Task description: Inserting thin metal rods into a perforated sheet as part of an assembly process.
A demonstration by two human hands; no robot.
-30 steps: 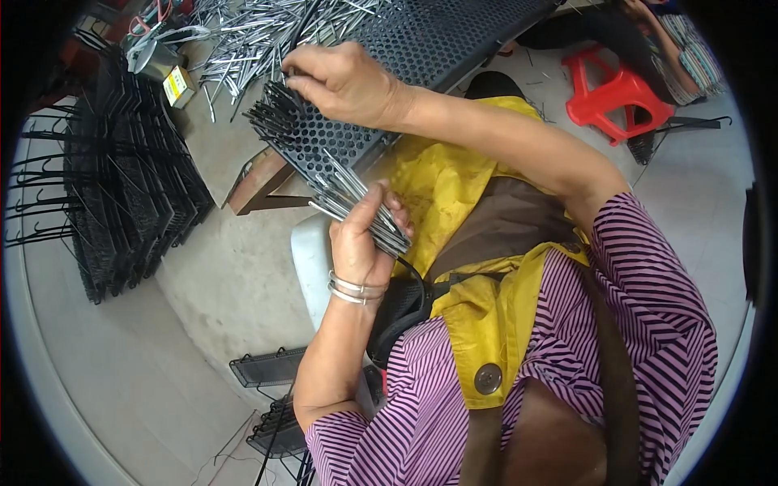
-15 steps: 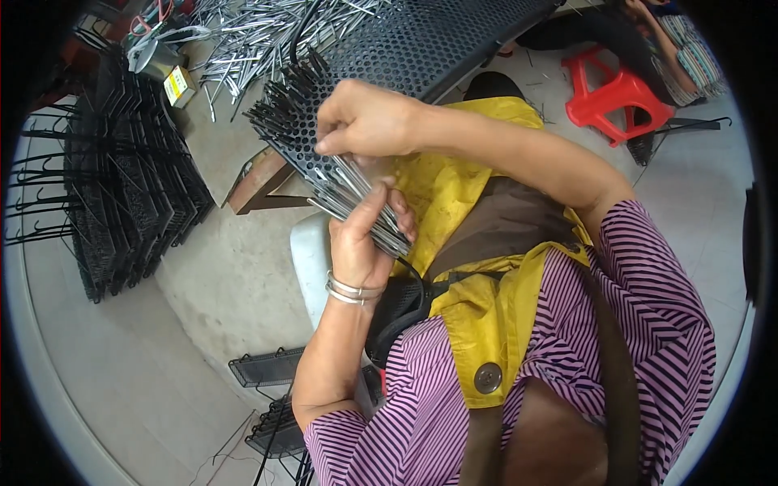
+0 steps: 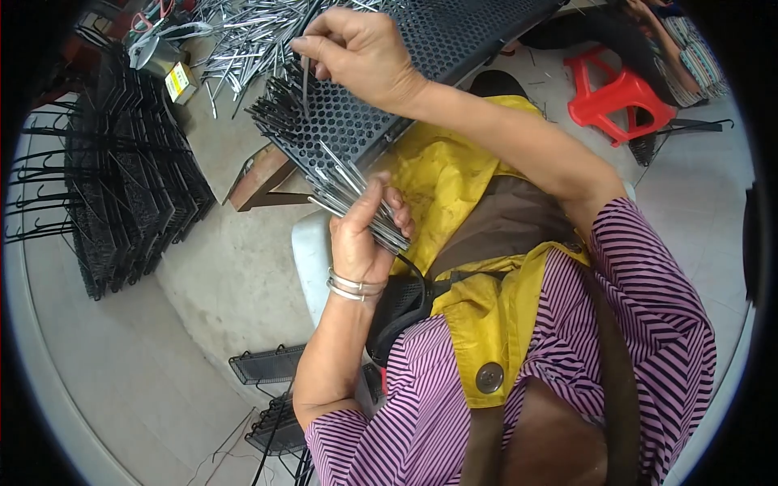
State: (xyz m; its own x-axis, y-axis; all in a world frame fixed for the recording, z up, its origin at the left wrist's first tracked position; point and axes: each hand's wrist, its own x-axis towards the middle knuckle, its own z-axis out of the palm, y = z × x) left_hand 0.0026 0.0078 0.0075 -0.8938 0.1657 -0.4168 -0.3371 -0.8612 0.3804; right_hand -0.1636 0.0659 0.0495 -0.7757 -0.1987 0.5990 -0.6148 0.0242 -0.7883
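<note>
My left hand (image 3: 361, 231) is closed round a bundle of thin silver metal rods (image 3: 344, 186), which fan out toward the near end of a black perforated metal panel (image 3: 348, 121). Above that panel, the thumb and fingers of my right hand (image 3: 361, 57) pinch a single metal rod (image 3: 305, 87) that points downward. Its lower end is beside a cluster of dark rods (image 3: 275, 105) at the panel's left corner. Whether this rod touches the panel I cannot tell.
A large heap of loose silver rods (image 3: 259, 40) lies beyond the panel. At the left stand stacked black racks with hooks (image 3: 134, 170). A yellow-and-white box (image 3: 180, 83) sits near a metal can (image 3: 156, 58). Another person's arm (image 3: 668, 53) shows by a red stool (image 3: 620, 101).
My right hand has moved up and away from the bundle, over the panel, and a single rod now shows in its pinch. The left hand with its bundle has hardly moved.
</note>
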